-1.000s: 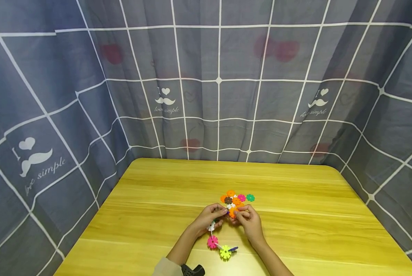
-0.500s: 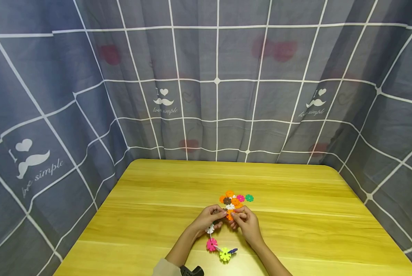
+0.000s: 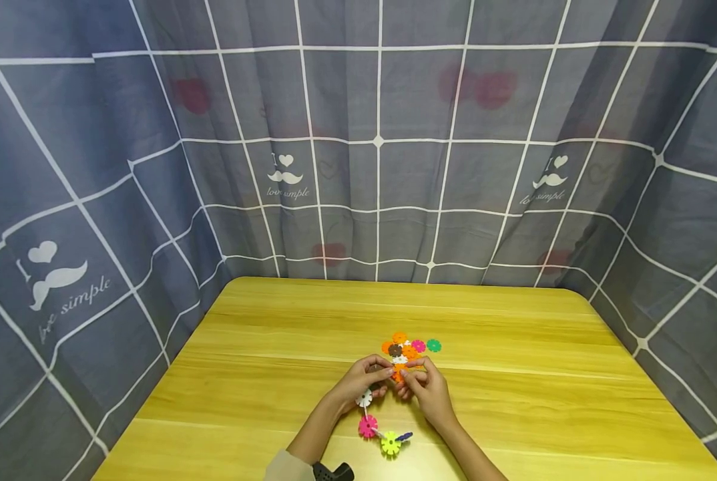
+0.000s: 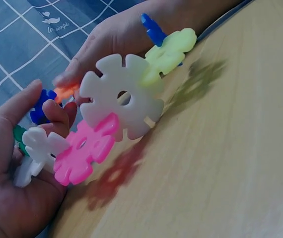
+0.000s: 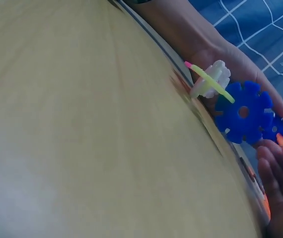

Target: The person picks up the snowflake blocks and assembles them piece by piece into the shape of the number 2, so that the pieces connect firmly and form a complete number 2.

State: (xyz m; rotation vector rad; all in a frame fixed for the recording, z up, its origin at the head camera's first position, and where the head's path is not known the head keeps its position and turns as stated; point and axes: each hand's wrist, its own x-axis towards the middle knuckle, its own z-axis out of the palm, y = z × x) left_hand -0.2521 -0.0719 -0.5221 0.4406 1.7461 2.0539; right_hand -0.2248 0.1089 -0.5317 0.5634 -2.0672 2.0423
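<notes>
My left hand (image 3: 363,382) pinches a blue notched disc (image 4: 43,106) at one end of a linked chain. My right hand (image 3: 432,393) pinches an orange disc (image 3: 398,372), which meets the blue one between the fingertips. From the left hand the chain hangs through green, white (image 4: 45,145), pink (image 3: 368,426), a larger white (image 4: 123,96) and yellow (image 3: 391,443) discs to a blue disc (image 5: 244,112) at the far end. Fingers hide part of the joint between blue and orange.
Just beyond the hands lies a loose group of discs: orange (image 3: 399,337), brown (image 3: 395,350), white, pink (image 3: 418,345) and green (image 3: 433,345). A grid-patterned curtain (image 3: 346,167) surrounds the wooden table (image 3: 274,347). A black object (image 3: 334,472) is at the bottom edge, by the left sleeve.
Both hands have shifted slightly with the head view. The orange disc has turned a little between the fingertips and sits closer to the left hand; the blue disc is now hidden in the head view.
</notes>
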